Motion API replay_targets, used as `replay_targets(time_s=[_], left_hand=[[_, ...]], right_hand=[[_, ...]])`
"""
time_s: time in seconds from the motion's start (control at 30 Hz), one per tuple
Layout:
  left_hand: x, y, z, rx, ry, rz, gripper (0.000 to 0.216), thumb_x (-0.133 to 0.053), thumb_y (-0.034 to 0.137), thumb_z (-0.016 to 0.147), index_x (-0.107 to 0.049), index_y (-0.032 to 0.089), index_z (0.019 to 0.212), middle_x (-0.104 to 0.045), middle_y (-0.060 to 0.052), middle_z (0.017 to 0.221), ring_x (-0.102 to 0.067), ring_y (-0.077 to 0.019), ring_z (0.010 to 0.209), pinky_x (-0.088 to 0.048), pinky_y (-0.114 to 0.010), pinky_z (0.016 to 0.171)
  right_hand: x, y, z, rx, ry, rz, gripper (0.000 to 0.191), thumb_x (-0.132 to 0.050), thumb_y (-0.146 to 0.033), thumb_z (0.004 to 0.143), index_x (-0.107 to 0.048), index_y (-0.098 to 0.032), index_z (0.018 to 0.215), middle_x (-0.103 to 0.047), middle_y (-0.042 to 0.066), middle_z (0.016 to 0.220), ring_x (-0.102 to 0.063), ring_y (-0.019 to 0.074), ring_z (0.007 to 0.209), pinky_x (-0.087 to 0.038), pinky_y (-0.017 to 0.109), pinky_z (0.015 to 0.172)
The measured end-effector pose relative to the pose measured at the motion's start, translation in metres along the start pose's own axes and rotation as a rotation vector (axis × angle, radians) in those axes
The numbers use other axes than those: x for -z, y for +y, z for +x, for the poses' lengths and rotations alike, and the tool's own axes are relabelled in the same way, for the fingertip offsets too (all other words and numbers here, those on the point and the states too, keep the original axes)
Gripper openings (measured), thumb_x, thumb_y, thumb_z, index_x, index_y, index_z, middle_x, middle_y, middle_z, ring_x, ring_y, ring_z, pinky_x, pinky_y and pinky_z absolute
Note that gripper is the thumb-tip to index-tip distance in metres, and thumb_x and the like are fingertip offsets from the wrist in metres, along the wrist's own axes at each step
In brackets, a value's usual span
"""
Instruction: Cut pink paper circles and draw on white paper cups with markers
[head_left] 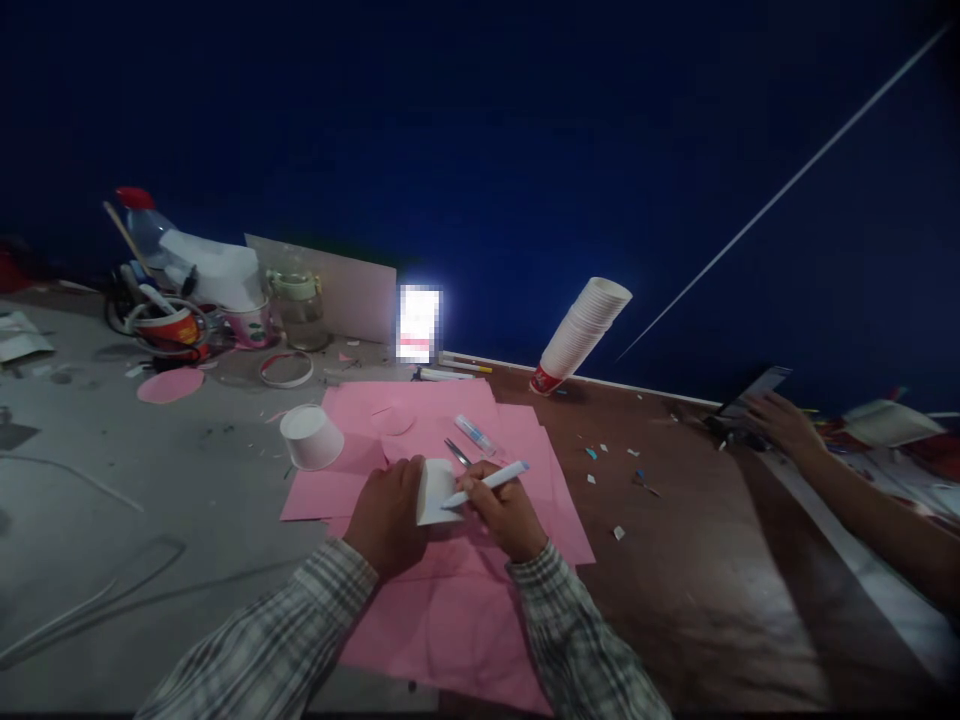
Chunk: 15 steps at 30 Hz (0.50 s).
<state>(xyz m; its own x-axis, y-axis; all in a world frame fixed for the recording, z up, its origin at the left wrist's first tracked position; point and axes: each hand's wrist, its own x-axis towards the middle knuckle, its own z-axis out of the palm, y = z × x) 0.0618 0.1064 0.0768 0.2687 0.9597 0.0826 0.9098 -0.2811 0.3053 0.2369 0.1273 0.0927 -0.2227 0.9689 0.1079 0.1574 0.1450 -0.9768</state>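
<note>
My left hand is closed on a small white card-like piece, held over the pink paper sheets. Pinched in the fingers of my right hand is a white marker pen, its tip at the face of the white piece. Just beyond my hands lie the metal blades of what look like scissors, their handles hidden. A clear tube with a blue label rests on the pink paper. To the left of it stands a white paper cup.
A tall, leaning stack of paper cups stands at the back. Back left are a red cup of tools, a glass jar and a tape roll. At the right, another person's hand reaches toward a dark object. Paper scraps dot the table.
</note>
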Motion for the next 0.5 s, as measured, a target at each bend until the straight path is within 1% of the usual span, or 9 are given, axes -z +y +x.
replay_targets(time_s=[0.1,0.2,0.33,0.43,0.5], left_hand=[[-0.0019,-0.0007,-0.0001,-0.016,0.008,0.019,0.049,-0.059,0.051,0.08,-0.047,0.016,0.111,-0.061,-0.014,0.102,-0.058,-0.0312,0.088,-0.038,-0.043,0.071],[-0.0043,-0.0015,-0.0001,-0.013,0.012,0.025,0.048,-0.058,0.049,0.081,-0.046,0.015,0.112,-0.061,-0.014,0.1,-0.058,-0.0307,0.088,-0.038,-0.043,0.071],[-0.0048,-0.0018,-0.0002,-0.022,0.015,0.031,0.05,-0.057,0.05,0.081,-0.045,0.014,0.114,-0.06,-0.015,0.101,-0.058,-0.0315,0.089,-0.039,-0.043,0.071],[-0.0039,-0.002,-0.0004,-0.02,0.004,0.02,0.052,-0.057,0.05,0.081,-0.045,0.013,0.115,-0.061,-0.015,0.1,-0.058,-0.0316,0.087,-0.039,-0.044,0.071],[-0.0039,-0.0022,-0.0004,-0.017,0.009,0.021,0.054,-0.057,0.052,0.081,-0.045,0.012,0.115,-0.061,-0.015,0.1,-0.058,-0.0316,0.087,-0.039,-0.044,0.071]], right_hand=[[0.0002,0.0009,0.0004,0.001,0.042,0.024,0.022,-0.059,-0.035,0.085,-0.059,-0.019,0.07,-0.046,-0.004,0.052,-0.038,0.0101,0.047,-0.03,0.022,0.042],[-0.0002,0.0011,0.0005,-0.012,-0.01,0.025,0.022,-0.059,-0.035,0.085,-0.059,-0.019,0.069,-0.048,-0.003,0.053,-0.038,0.0102,0.047,-0.031,0.022,0.043],[-0.0011,0.0,0.0,-0.008,0.031,0.033,0.023,-0.057,-0.036,0.085,-0.057,-0.02,0.069,-0.044,-0.005,0.05,-0.037,0.011,0.046,-0.031,0.023,0.044],[-0.0018,-0.0018,-0.0006,0.005,-0.022,0.019,0.022,-0.057,-0.035,0.084,-0.059,-0.019,0.068,-0.047,-0.003,0.052,-0.04,0.0115,0.048,-0.033,0.024,0.045],[-0.0021,-0.0029,-0.0009,0.021,0.019,-0.001,0.02,-0.057,-0.034,0.084,-0.06,-0.019,0.069,-0.048,-0.003,0.053,-0.041,0.012,0.049,-0.034,0.024,0.046]])
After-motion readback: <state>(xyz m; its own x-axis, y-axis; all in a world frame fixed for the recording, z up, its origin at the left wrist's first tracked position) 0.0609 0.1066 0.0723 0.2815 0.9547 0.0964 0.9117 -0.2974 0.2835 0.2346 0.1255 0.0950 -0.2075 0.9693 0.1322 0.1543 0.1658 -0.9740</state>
